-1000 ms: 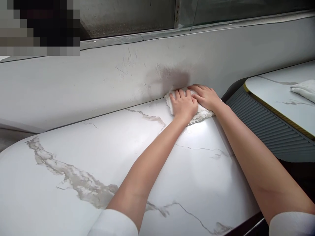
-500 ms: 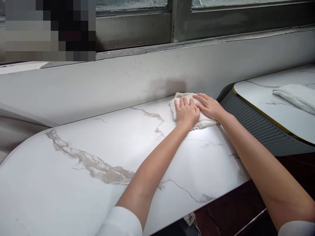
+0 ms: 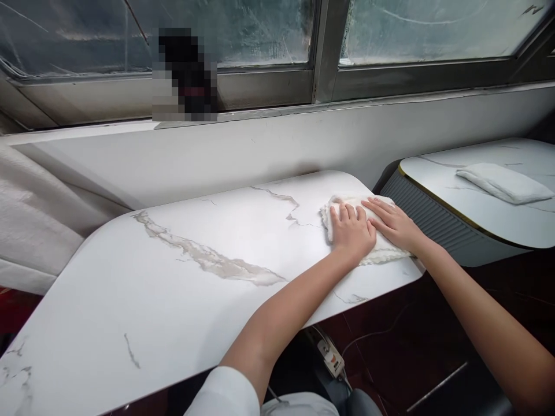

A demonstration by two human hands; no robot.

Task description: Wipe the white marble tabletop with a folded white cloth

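A cream-white cloth [image 3: 385,251] with a scalloped edge lies on the white marble-patterned tabletop [image 3: 156,306], close to its right end. On top of it my left hand [image 3: 353,231] presses down, its fingers spread and slightly bent. My right hand [image 3: 396,224] rests beside it, fingers stretched out flat over the cloth's upper right part. The two hands are close together, the left thumb near the right hand. Neither hand's fingers wrap around the cloth.
To the right stands a second table [image 3: 489,222] with a gold edge and ribbed side, carrying a folded white cloth [image 3: 507,182]. Behind are a pale wall [image 3: 243,150] and a window frame [image 3: 277,86]. Below the table hangs a power strip [image 3: 330,358] with cables.
Both hands and the cloth have moved toward the near right corner of the tabletop, still pressed flat. The view has also shifted, showing more window and the table's right end.
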